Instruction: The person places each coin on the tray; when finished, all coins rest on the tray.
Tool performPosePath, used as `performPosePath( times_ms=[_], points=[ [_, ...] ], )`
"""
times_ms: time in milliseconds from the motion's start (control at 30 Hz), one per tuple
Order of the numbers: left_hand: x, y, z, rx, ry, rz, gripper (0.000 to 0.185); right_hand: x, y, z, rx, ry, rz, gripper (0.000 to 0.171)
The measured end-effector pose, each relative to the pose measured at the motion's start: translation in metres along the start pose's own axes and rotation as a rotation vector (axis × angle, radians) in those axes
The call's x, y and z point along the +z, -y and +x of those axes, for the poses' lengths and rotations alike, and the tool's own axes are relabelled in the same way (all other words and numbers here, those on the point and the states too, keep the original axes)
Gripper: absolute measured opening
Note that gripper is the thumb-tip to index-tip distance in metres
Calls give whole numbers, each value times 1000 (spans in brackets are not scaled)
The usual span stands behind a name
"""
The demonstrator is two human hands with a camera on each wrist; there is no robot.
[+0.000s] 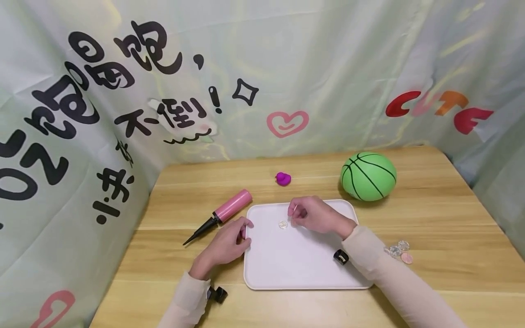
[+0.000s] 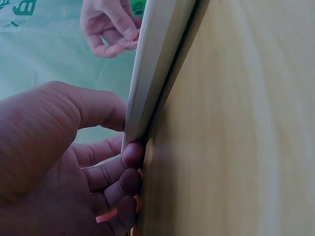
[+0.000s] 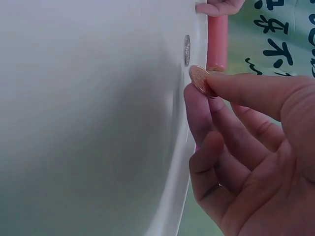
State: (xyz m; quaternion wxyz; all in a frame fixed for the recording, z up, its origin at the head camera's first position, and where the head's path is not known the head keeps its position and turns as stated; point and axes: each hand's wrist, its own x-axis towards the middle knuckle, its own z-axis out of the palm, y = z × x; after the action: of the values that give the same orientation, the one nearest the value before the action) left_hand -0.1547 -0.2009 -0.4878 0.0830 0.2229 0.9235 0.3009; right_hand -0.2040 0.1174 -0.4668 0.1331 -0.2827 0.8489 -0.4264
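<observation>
We are watching the right hand (image 1: 316, 215) hovering over the far part of the white tray (image 1: 303, 273), and in the right wrist view it is pinching a copper coin (image 3: 199, 78) between thumb and forefinger. A silver coin (image 1: 283, 224) is lying flat on the tray just beside that hand. The left hand (image 1: 227, 243) is gripping the tray's left rim, thumb on top and fingers curled under the edge. A pink pump (image 1: 223, 212) is lying just left of the tray, a green ball (image 1: 368, 176) and a small purple toy (image 1: 282, 178) are sitting beyond it, and a few loose coins (image 1: 399, 251) are resting on the wooden table (image 1: 451, 218) to the right.
</observation>
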Motion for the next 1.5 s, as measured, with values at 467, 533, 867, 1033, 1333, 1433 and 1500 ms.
performPosePath(
  times_ms=[467, 533, 867, 1033, 1333, 1433, 1500],
  points=[
    [1, 2, -3, -5, -3, -9, 30, 5, 1, 3, -9, 7, -45, 17],
    [1, 3, -2, -9, -2, -3, 31, 5, 2, 3, -16, -1, -60, 18],
    [2, 2, -5, -22, -9, 1, 31, 7, 4, 6, -5, 20, -81, 17],
    [2, 3, -2, -13, -12, 17, 31, 3, 5, 4, 2, 10, -75, 13],
    [2, 4, -2, -22, -10, 23, 32, 4, 3, 1, -35, 19, -88, 22],
    [2, 4, -2, -13, -15, 25, 32, 5, 2, 2, -28, 23, -101, 23],
    [2, 5, -2, -11, -16, 30, 32, 5, 0, 3, -20, 16, -114, 23]
  ],
)
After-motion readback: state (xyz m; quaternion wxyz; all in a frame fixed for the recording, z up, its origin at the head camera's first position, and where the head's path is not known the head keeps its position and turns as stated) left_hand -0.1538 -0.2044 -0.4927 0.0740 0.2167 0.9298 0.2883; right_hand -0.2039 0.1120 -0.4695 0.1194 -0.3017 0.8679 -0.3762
